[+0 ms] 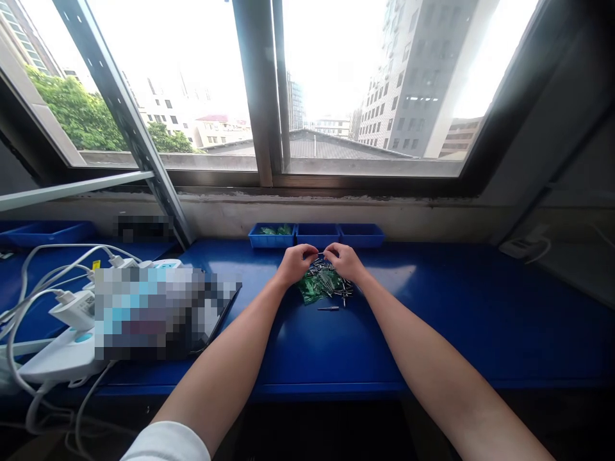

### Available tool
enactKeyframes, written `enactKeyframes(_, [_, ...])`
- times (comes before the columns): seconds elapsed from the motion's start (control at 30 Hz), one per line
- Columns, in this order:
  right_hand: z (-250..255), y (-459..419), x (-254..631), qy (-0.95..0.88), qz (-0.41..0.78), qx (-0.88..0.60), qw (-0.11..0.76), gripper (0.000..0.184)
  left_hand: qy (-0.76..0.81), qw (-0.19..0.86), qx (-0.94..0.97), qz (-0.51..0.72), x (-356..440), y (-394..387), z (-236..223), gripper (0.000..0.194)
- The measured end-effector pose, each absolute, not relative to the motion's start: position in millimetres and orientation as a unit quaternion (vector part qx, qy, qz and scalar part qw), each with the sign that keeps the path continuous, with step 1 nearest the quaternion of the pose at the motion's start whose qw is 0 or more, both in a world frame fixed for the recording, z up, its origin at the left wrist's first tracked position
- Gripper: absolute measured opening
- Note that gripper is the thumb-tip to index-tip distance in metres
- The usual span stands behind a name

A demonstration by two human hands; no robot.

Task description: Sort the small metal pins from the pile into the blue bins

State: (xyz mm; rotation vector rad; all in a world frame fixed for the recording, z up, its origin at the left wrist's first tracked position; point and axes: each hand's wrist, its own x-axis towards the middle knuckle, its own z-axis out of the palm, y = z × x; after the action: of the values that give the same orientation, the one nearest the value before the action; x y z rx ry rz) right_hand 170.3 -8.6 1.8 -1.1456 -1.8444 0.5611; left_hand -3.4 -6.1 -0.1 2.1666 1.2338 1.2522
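My left hand (pixel 296 264) and my right hand (pixel 344 262) meet over the blue tabletop with their fingertips pinched close together. Between them shows a small thin piece (pixel 321 254), too small to make out well. Just below my fingers lies a loose heap of small metal pins (pixel 343 289), mixed with green plastic bags (pixel 314 286). A single pointed metal pin (pixel 328 308) rests apart, on the near side of the heap. My hands cover part of the far side of the heap.
Behind my hands stand three joined blue bins (pixel 317 235); the left one holds green bags. At left are a white power strip (pixel 72 352) with plugs and cables, a blurred-out object (pixel 154 314), and a metal post (pixel 168 205). A window rises behind the blue table (pixel 461 320).
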Motion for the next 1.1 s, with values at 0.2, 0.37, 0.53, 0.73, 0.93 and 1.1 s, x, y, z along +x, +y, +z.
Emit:
enactKeyframes(0.2, [-0.8, -6.0, 166.1, -0.696, 0.326, -0.406, 0.494, 0.022, 0.444, 0.149, 0.764, 0.443, -1.4, -5.2, -1.4, 0.02])
enactKeyframes(0.37, [-0.5, -7.6, 166.6, -0.672, 0.369, -0.38, 0.517, 0.025, 0.445, 0.166, 0.759, 0.445, -2.3, -4.2, -0.8, 0.021])
enactKeyframes(0.53, [-1.4, -9.7, 168.0, -0.662, 0.397, -0.373, 0.514, 0.027, 0.44, 0.196, 0.76, 0.436, -4.7, -4.5, 0.6, 0.022])
enactKeyframes(0.73, [5.3, -1.9, 171.0, -0.688, 0.246, -0.459, 0.505, 0.027, 0.48, 0.176, 0.736, 0.444, -11.9, 0.3, 4.0, 0.033])
enactKeyframes(0.93, [14.7, 26.7, 174.1, -0.718, 0.066, -0.577, 0.384, 0.047, 0.564, 0.141, 0.694, 0.424, -24.1, 9.6, 0.3, 0.023])
enactKeyframes(1.1, [19.9, 39.7, 170.8, -0.739, 0.067, -0.604, 0.291, 0.062, 0.597, 0.127, 0.702, 0.367, -32.1, 17.2, -7.6, 0.023])
